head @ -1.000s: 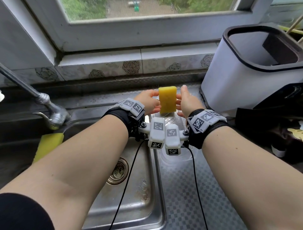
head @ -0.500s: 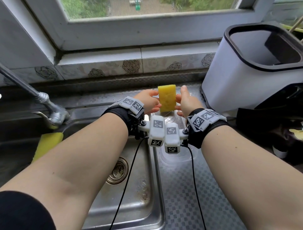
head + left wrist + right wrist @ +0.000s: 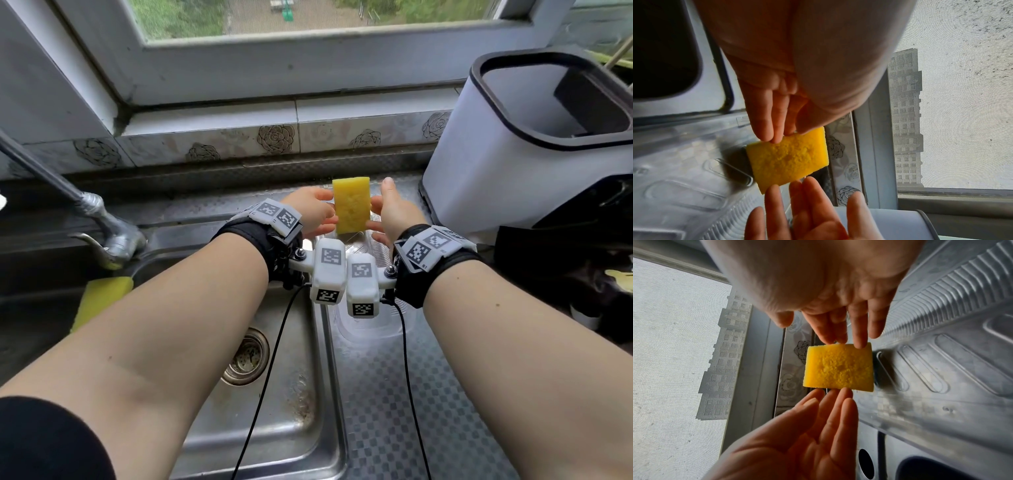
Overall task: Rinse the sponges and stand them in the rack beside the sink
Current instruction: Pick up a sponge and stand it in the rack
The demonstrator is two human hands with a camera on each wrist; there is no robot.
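Observation:
A yellow sponge (image 3: 351,205) (image 3: 787,160) (image 3: 839,368) stands on end on the clear plastic rack (image 3: 373,325) just right of the sink. My left hand (image 3: 313,210) (image 3: 781,113) (image 3: 818,418) touches its left side with straight fingers. My right hand (image 3: 390,212) (image 3: 809,207) (image 3: 842,331) does the same on its right side. Neither hand curls round it. A second yellow sponge (image 3: 102,294) lies in the sink (image 3: 294,394), under the tap and partly hidden by my left forearm.
The metal tap (image 3: 113,236) slants in from the left over the basin, whose drain (image 3: 246,356) is below my arms. A tall white bin (image 3: 496,171) stands close on the right of the sponge. Dark clutter (image 3: 565,274) fills the right edge of the counter. The tiled window ledge (image 3: 274,137) runs behind.
The upright sponge has turned a little, so its dimpled face now shows. Both hands have stayed at its sides.

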